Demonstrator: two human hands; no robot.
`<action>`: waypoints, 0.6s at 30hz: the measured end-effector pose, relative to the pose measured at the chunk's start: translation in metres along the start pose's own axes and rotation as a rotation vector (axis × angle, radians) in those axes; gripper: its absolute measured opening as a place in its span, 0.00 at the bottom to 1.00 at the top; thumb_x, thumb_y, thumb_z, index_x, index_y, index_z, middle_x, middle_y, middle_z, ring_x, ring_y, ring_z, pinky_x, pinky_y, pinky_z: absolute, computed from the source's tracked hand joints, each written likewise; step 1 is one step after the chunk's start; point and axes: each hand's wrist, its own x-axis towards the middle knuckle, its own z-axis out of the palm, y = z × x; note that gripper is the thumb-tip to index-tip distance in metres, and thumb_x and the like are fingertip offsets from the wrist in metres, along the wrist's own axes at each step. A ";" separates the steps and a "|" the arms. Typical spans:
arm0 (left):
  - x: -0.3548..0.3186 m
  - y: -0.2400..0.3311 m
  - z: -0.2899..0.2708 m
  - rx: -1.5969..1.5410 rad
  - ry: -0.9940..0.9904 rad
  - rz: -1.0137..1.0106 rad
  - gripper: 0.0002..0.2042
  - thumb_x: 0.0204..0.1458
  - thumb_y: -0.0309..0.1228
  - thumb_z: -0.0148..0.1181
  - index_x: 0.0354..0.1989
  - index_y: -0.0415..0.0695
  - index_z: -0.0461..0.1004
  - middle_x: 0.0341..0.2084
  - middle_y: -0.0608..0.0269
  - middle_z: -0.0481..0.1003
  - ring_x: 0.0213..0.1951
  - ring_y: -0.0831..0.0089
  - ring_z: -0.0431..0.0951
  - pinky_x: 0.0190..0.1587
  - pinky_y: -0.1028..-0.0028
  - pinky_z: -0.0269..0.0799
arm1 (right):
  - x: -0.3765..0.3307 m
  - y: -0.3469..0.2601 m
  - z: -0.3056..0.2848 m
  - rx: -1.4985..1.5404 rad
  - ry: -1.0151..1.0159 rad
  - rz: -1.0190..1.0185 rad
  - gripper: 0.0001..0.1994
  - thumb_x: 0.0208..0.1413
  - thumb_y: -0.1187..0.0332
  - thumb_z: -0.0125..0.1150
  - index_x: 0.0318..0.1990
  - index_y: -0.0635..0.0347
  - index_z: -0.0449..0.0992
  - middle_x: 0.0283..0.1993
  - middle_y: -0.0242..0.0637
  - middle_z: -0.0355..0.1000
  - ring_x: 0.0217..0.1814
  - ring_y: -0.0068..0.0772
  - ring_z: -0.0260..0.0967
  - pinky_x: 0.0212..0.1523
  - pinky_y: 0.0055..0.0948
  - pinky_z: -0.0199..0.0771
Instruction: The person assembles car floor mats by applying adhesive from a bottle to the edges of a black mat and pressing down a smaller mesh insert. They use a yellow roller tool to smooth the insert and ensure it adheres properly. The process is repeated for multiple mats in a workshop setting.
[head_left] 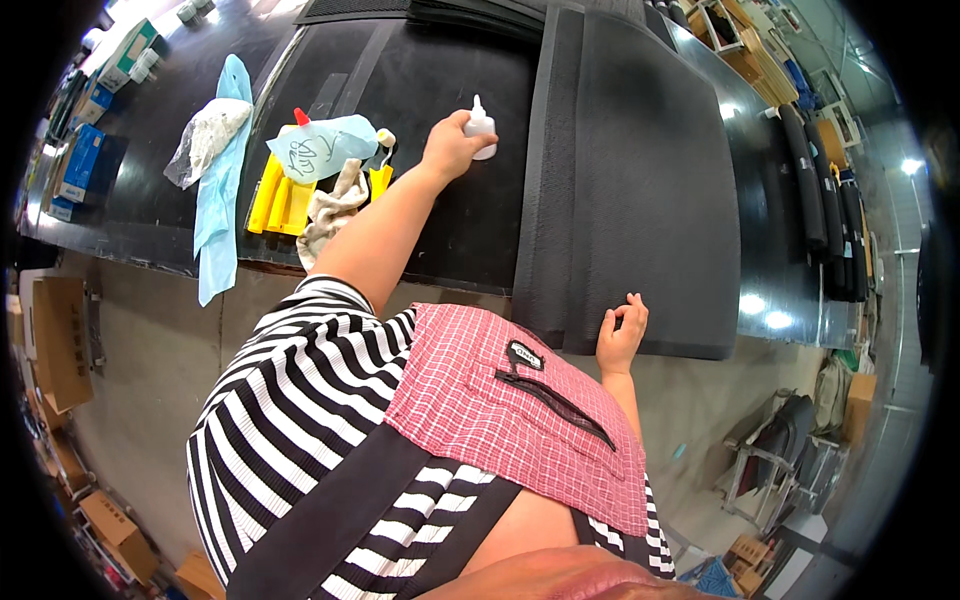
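Note:
My left hand (453,147) is closed around a small white squeeze bottle (481,136) with a pointed nozzle. The bottle stands upright above the dark tabletop, left of a large black foam sheet (650,170). At the near edge of that sheet is my right hand (622,333), its fingers loosely bent and apart, with nothing visible in them. A raised strip (550,190) runs along the sheet's left side. Under my left forearm lies a crumpled cream cloth (335,212), partly hidden by the arm.
Left of my arm lie a light blue piece (325,145) with dark drawing, yellow pieces (280,205) and a red cap (301,117). Further left are a pale blue strip (216,220) and a plastic bag (208,140). Black rolls (805,180) lie at the right.

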 end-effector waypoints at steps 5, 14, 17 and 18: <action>-0.030 0.084 -0.008 -0.826 -0.316 -0.252 0.18 0.64 0.35 0.63 0.54 0.34 0.73 0.50 0.53 0.79 0.51 0.62 0.80 0.55 0.64 0.79 | 0.052 -0.079 -0.027 0.416 -0.128 0.188 0.12 0.59 0.74 0.65 0.50 0.64 0.78 0.53 0.43 0.77 0.61 0.39 0.73 0.64 0.38 0.69; -0.083 0.166 0.009 -1.486 -0.527 -0.263 0.18 0.63 0.34 0.64 0.57 0.40 0.71 0.50 0.58 0.77 0.56 0.67 0.78 0.58 0.67 0.77 | 0.168 -0.226 -0.028 1.503 -0.070 0.074 0.19 0.61 0.71 0.69 0.58 0.63 0.73 0.55 0.37 0.75 0.59 0.31 0.72 0.64 0.32 0.68; -0.090 0.158 0.016 -1.417 -0.472 -0.319 0.24 0.60 0.34 0.67 0.62 0.41 0.69 0.56 0.57 0.75 0.57 0.67 0.76 0.62 0.66 0.74 | 0.175 -0.228 -0.024 1.494 -0.027 0.125 0.14 0.63 0.69 0.68 0.53 0.63 0.76 0.51 0.34 0.76 0.54 0.29 0.74 0.57 0.30 0.73; -0.094 0.152 0.016 -1.379 -0.517 -0.341 0.25 0.60 0.33 0.68 0.64 0.40 0.68 0.56 0.56 0.75 0.56 0.66 0.76 0.62 0.66 0.74 | 0.178 -0.225 -0.024 1.508 -0.025 0.152 0.13 0.64 0.68 0.67 0.52 0.63 0.76 0.50 0.34 0.77 0.53 0.29 0.75 0.56 0.30 0.75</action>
